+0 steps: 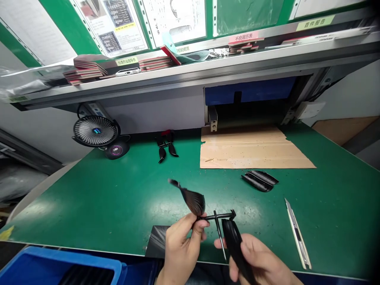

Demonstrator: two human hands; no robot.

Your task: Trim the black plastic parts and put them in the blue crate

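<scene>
My left hand pinches a thin black plastic sprue where a curved, ribbed black piece joins it. That ribbed piece points up and away to the left. The sprue has a cross bar and a long thin stem hanging down. My right hand is closed around a second curved black plastic piece, whose upper end lies by the sprue's right end; whether the two are joined I cannot tell. On the right lies a utility knife. Two loose ribbed black pieces rest side by side beyond it.
A cardboard sheet covers the back right of the green table. More black parts lie at the back, beside a small fan. A blue bin holding dark pieces stands at front left. A shelf crosses above.
</scene>
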